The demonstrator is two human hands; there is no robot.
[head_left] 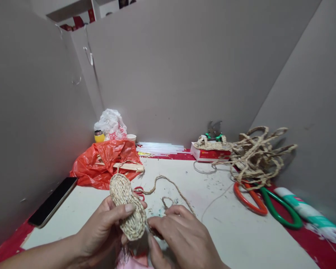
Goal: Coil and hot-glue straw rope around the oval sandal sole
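A braided straw sole (128, 205), long and rounded like a small slipper sole, is gripped in my left hand (108, 220), thumb on its face and fingers behind. Close against the sole's lower right edge is my right hand (182, 235), its fingers bent together; what they pinch is hidden, though something small and dark shows under them. A straw cord (168, 177) runs from the sole's right side across the board and passes behind my right hand. Partly covered by the sole lie small red-handled scissors (139, 192). Pink cloth (131, 261) shows below my hands.
At left are a phone (53, 201) and a red plastic bag (91, 164) with wooden strips. Clear glue sticks (161, 148) lie at the back. Rightward stand a red-and-white box (210, 154), a heap of straw rope (257, 157), large scissors (252, 200) and a plastic roll (310, 213).
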